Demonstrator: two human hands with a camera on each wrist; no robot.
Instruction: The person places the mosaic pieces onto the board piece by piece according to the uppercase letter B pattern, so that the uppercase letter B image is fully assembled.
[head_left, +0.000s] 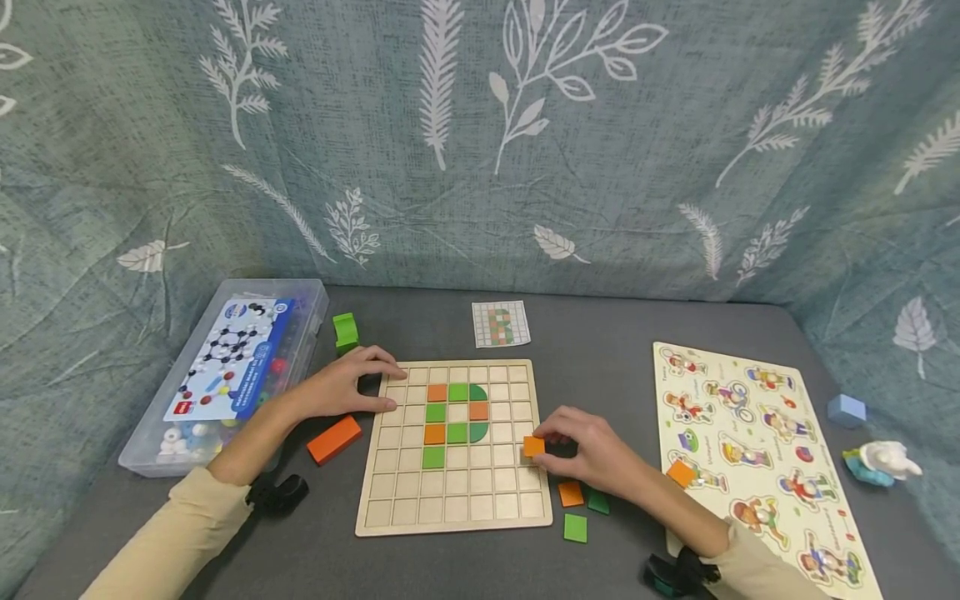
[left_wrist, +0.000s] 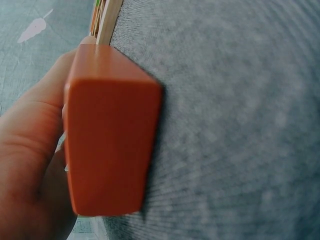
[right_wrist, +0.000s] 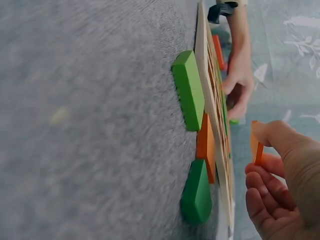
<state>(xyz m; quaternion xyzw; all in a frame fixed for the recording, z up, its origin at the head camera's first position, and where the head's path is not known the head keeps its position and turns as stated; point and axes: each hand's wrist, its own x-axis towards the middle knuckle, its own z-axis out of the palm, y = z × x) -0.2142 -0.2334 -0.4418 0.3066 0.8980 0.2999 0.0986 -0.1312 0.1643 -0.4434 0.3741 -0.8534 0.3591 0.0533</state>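
Note:
A wooden grid board (head_left: 390,504) lies on the dark table, with orange, green and dark green tiles set in its upper middle cells. My left hand (head_left: 347,383) rests at the board's left edge, thumb and fingers spread onto its rim. Between thumb and fingertips, my right hand (head_left: 592,446) pinches an orange square tile (head_left: 533,447), which overlaps the board's right edge in the head view. From the right wrist view, this tile (right_wrist: 257,142) stands on edge in the grip. Below that hand lie an orange tile (head_left: 571,493), a dark green tile (head_left: 598,501) and a green square (head_left: 576,528).
A small pattern card (head_left: 501,324) lies behind the board. To the left are an orange block (head_left: 333,439), a green block (head_left: 346,332) and a clear plastic case (head_left: 142,454). Rightward are a picture puzzle board (head_left: 720,392) bearing an orange tile (head_left: 681,473), a blue cube (head_left: 847,411) and a figurine (head_left: 881,462).

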